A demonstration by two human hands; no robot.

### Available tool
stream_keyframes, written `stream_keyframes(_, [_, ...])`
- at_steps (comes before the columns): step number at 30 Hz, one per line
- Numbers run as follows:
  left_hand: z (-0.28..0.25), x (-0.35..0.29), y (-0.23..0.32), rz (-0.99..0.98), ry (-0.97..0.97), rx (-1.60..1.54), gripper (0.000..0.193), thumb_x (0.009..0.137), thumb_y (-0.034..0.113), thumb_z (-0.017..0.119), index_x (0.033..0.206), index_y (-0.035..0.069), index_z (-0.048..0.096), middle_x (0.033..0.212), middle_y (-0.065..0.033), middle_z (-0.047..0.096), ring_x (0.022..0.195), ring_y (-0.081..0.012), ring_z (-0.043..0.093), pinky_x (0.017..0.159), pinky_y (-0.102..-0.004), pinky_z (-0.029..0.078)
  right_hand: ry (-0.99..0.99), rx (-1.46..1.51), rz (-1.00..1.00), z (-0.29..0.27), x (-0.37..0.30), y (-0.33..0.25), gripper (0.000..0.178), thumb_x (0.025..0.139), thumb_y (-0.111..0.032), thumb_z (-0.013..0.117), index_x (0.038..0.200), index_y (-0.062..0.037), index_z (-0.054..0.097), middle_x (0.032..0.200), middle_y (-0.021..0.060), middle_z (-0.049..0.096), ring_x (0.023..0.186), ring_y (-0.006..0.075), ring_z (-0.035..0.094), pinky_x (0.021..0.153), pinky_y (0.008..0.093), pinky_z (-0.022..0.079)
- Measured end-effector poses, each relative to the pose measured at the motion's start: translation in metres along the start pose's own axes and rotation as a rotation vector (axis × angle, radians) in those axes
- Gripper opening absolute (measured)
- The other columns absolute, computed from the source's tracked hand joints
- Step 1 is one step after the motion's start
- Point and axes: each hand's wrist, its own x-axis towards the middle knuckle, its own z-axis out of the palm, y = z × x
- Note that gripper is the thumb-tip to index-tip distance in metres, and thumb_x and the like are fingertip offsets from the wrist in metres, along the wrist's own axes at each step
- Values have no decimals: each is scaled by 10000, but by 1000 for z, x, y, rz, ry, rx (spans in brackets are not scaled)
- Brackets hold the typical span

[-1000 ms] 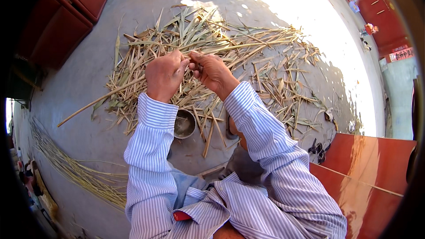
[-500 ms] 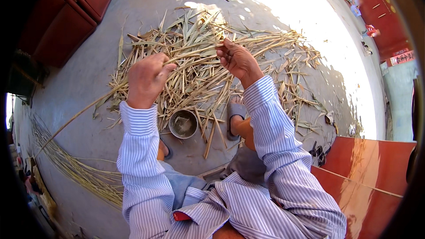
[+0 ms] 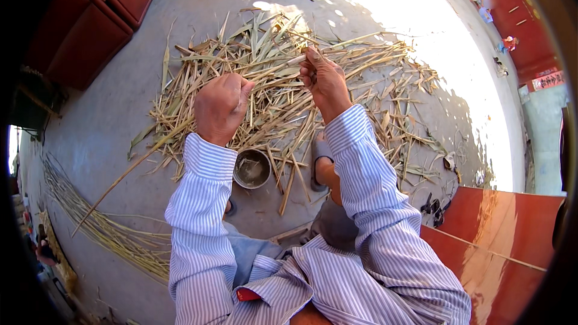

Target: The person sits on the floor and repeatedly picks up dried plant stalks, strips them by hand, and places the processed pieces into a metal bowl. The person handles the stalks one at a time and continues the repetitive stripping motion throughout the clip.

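A long, thin, dry reed stalk [image 3: 129,171] slants up from the lower left into my left hand [image 3: 221,108], which is closed around it. To the right and a little higher, my right hand [image 3: 326,81] pinches a pale stalk end between thumb and fingers. Against the heap, I cannot tell whether one unbroken stalk runs between both hands. Under them spreads a heap of dry stalks and leaf husks [image 3: 265,108] on the grey floor. Just below the left hand stands a round metal bowl [image 3: 251,168] with something murky in it.
A bundle of long thin stalks [image 3: 114,229] lies at the lower left. My sandalled foot [image 3: 321,162] rests beside the heap. Red padded seats [image 3: 78,30] stand at the upper left, and a red panel [image 3: 494,222] at the lower right. Bright sunlight covers the floor at the upper right.
My left hand has moved right, toward the right hand, and the stalk's trailing end has come along to the right. My right hand has shifted only slightly right.
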Motion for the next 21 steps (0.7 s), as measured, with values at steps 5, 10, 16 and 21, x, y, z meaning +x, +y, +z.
stream_keyframes(5, [-39, -3, -34, -187, -186, -119, 184, 812, 156, 710, 765, 26, 590, 703, -113, 615, 605, -270, 590, 561, -366, 458, 212, 174, -110, -59, 32, -32, 141, 899, -218, 687, 890, -90, 627, 725, -4, 628, 641, 97, 610, 514, 198, 479])
stream_keyframes(10, [-78, -34, -85, -376, -164, -328, 134, 818, 77, 713, 794, -9, 613, 652, -56, 597, 603, -116, 548, 573, -273, 443, 362, 343, -144, -84, 43, -40, 167, 948, -209, 608, 927, -43, 608, 752, 30, 637, 648, 112, 617, 505, 196, 479])
stream_keyframes(16, [-68, -27, -73, -364, -207, -257, 156, 815, 90, 733, 784, -12, 618, 634, -48, 588, 585, -101, 534, 553, -266, 434, 471, 499, 91, -150, 70, -45, 256, 986, -193, 522, 1107, 32, 504, 920, 129, 650, 648, 121, 618, 459, 189, 450])
stream_keyframes(21, [-74, -32, -78, -473, -290, -418, 168, 846, 96, 714, 767, 8, 593, 647, 13, 552, 590, -49, 479, 539, -222, 392, 40, 476, 104, -117, 56, -41, 130, 941, -101, 590, 1037, -44, 525, 840, 64, 635, 627, 92, 608, 455, 183, 445])
